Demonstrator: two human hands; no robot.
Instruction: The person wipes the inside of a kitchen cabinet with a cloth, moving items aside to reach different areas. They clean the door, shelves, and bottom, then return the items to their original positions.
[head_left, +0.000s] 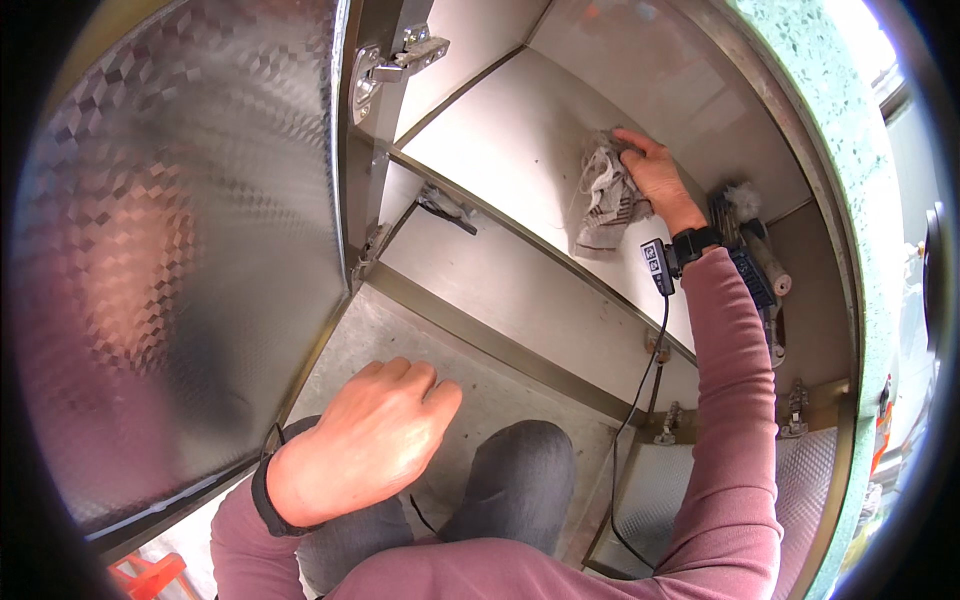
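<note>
Inside an open cabinet, my right hand (654, 177) grips a crumpled grey rag (606, 196) with brown stripes. The rag rests against the white shelf surface (495, 135), close to the cabinet's back panel (675, 82). Around that wrist is a black strap (694, 244) with a small cabled device (657, 266). My left hand (382, 427) hangs over my knee, its fingers curled into a loose fist. Nothing shows in it, though its palm side is hidden. Dark specks dot the shelf near the rag.
An open door with a patterned metallic face (247, 247) stands at the left, on a metal hinge (386, 71). Beside my right forearm lie a roller-like tool (766, 262) and a dark grid-like object (750, 277). A dark item (448, 208) sits on the lower level. Green speckled countertop (847, 150) borders the right.
</note>
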